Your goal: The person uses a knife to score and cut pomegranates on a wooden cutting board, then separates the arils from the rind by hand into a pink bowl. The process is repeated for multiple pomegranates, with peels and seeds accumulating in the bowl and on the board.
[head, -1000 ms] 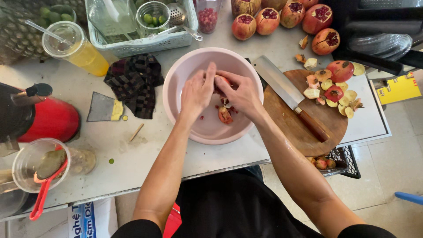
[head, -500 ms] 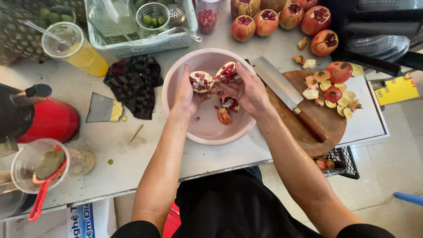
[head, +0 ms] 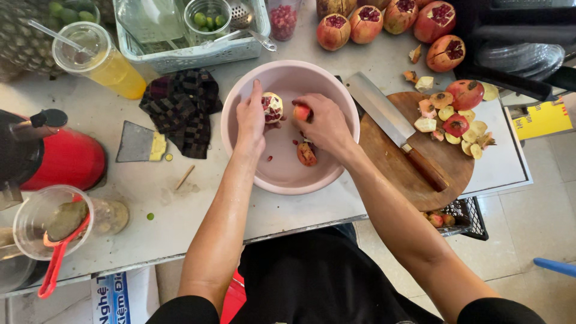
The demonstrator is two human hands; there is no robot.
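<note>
The two pomegranate pieces have come apart since a moment ago. Over the pink bowl (head: 240,162), the left hand (head: 251,117) grips the seedy white-pithed half (head: 273,107) at twelve o'clock, and the right hand (head: 324,123) pinches a smaller red piece (head: 302,112).

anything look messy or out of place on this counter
Mostly small mess. Peel scraps lie loose on the counter beyond the round cutting board, a few red seeds are scattered in the pink bowl, and a dark checked cloth sits crumpled beside it. The cleaver rests half off the board, against the bowl's rim.
</note>
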